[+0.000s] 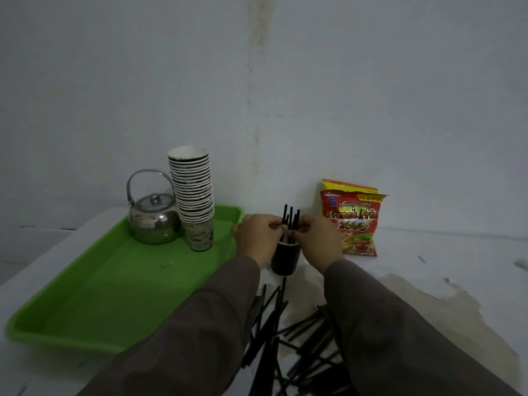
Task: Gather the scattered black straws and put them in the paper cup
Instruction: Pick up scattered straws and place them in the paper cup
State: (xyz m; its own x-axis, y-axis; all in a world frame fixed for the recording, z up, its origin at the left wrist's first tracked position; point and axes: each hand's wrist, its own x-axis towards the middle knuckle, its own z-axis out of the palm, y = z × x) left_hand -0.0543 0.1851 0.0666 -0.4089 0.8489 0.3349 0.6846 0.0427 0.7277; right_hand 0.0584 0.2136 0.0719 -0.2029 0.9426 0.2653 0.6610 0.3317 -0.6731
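Note:
A dark paper cup (285, 260) stands on the white table between my two hands. Several black straws (291, 221) stand upright in it, their tops sticking out above my fingers. My left hand (258, 238) pinches these straws from the left and my right hand (317, 238) pinches them from the right, just above the cup's rim. A pile of scattered black straws (288, 332) lies on the table nearer to me, between my two brown sleeves, partly hidden by them.
A green tray (114, 295) lies to the left, carrying a steel kettle (154, 218) and a tall stack of paper cups (194, 195). A red snack bag (354, 218) leans against the wall right of the cup. The wall stands close behind.

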